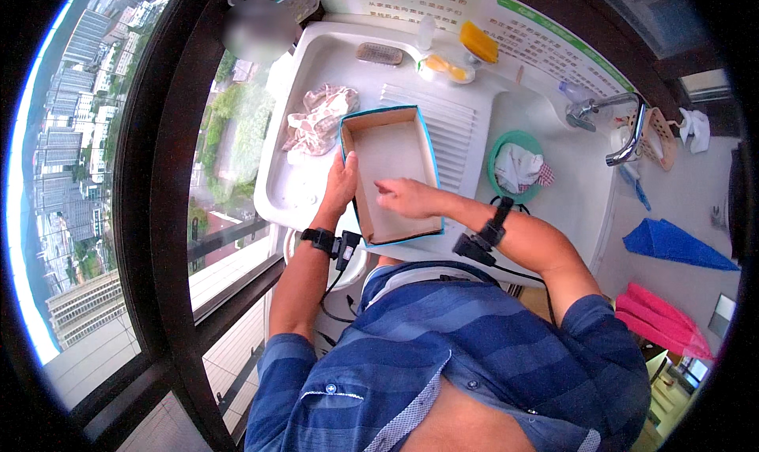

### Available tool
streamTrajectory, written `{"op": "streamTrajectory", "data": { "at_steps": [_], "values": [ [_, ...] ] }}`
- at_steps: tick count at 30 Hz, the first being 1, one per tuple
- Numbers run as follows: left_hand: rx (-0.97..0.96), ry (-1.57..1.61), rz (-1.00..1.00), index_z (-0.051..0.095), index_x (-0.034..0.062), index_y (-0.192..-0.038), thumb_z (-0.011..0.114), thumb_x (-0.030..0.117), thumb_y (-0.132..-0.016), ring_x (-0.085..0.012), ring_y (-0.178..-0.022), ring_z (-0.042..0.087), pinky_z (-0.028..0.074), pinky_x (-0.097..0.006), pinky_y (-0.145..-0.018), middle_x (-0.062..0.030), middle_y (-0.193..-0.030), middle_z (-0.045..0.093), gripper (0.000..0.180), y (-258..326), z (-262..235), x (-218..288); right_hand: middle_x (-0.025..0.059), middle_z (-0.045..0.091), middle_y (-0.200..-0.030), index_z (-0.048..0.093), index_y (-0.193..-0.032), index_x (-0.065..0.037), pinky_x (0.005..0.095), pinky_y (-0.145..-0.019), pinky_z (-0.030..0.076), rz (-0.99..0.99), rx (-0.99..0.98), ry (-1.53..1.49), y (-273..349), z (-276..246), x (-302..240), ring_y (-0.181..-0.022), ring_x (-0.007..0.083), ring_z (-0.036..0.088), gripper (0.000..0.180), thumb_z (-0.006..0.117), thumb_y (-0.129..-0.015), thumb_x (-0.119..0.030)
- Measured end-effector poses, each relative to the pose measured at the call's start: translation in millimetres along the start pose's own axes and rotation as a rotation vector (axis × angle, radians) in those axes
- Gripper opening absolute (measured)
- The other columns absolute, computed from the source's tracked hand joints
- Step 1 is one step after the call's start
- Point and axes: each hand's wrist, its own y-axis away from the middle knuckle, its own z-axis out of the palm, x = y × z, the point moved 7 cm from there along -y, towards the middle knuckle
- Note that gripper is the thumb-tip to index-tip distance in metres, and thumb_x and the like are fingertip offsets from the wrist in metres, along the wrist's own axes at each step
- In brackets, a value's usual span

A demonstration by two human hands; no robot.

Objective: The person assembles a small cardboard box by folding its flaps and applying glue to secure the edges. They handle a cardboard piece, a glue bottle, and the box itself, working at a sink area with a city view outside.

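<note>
An open shallow cardboard box (395, 156) with blue outer edges and a pale inside rests on the white sink's ribbed washboard part. My left hand (341, 185) grips its left wall, with the fingers partly hidden along the side. Over the inside of the box reaches my right hand (409, 198), its fingers stretched toward the left wall and nothing seen in them. I cannot tell whether those fingertips touch the bottom. Both wrists wear black straps with small devices and cables.
Left of the box lies a crumpled pink-and-white cloth (322, 118). A brush (379, 54) and a soap dish (446, 69) sit along the back ledge. On the right, a green basin (496, 158) holds cloths below the metal faucet (624, 128). A window frame (170, 175) borders the left.
</note>
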Motion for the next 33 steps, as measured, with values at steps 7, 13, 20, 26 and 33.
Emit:
{"op": "streamTrajectory", "data": {
  "at_steps": [7, 13, 20, 26, 33],
  "values": [
    [0.078, -0.208, -0.011, 0.054, -0.0027, -0.116, 0.040, 0.016, -0.096, -0.0427, -0.090, 0.064, 0.049, -0.047, -0.080, -0.0285, -0.097, 0.066, 0.031, -6, -3, -2, 0.0031, 0.053, -0.128, 0.034, -0.148, -0.017, 0.0296, -0.070, 0.049, 0.170, -0.172, -0.488, -12, 22, -32, -0.102, 0.0142, 0.052, 0.057, 0.050, -0.093, -0.020],
    [0.145, -0.224, 0.024, 0.056, -0.0054, -0.107, 0.042, 0.012, -0.092, -0.0448, -0.076, 0.063, 0.048, -0.050, -0.069, -0.0288, -0.083, 0.064, 0.026, -9, -4, -7, 0.0014, 0.049, -0.132, 0.032, -0.149, -0.017, 0.0312, -0.073, 0.051, 0.166, -0.152, -0.715, -38, 30, -11, -0.107, 0.0164, 0.052, 0.066, 0.056, -0.087, -0.011],
    [0.206, -0.300, 0.008, 0.058, -0.0060, -0.102, 0.041, 0.012, -0.092, -0.0351, -0.073, 0.066, 0.051, -0.045, -0.067, -0.0247, -0.084, 0.066, 0.027, -6, -1, -3, 0.0019, 0.045, -0.137, 0.033, -0.146, -0.015, 0.0350, -0.078, 0.054, 0.160, -0.126, -0.747, -31, 30, -15, -0.112, 0.0189, 0.051, 0.070, 0.062, -0.083, -0.009],
    [0.173, -0.300, -0.010, 0.058, -0.0082, -0.099, 0.041, 0.013, -0.092, -0.0378, -0.076, 0.066, 0.050, -0.047, -0.068, -0.0266, -0.085, 0.066, 0.028, -8, 3, -2, 0.0029, 0.046, -0.135, 0.033, -0.146, -0.014, 0.0333, -0.079, 0.054, 0.138, -0.161, -0.775, -36, 34, -8, -0.111, 0.0183, 0.051, 0.072, 0.065, -0.081, -0.012],
    [0.208, -0.321, -0.005, 0.058, -0.0092, -0.101, 0.045, 0.010, -0.091, -0.0402, -0.075, 0.066, 0.051, -0.047, -0.066, -0.0275, -0.082, 0.066, 0.025, -5, 0, 2, 0.0039, 0.047, -0.132, 0.035, -0.144, -0.014, 0.0332, -0.078, 0.054, 0.140, -0.156, -0.765, -29, 29, -18, -0.111, 0.0173, 0.051, 0.071, 0.066, -0.080, -0.013]
  ]
}}
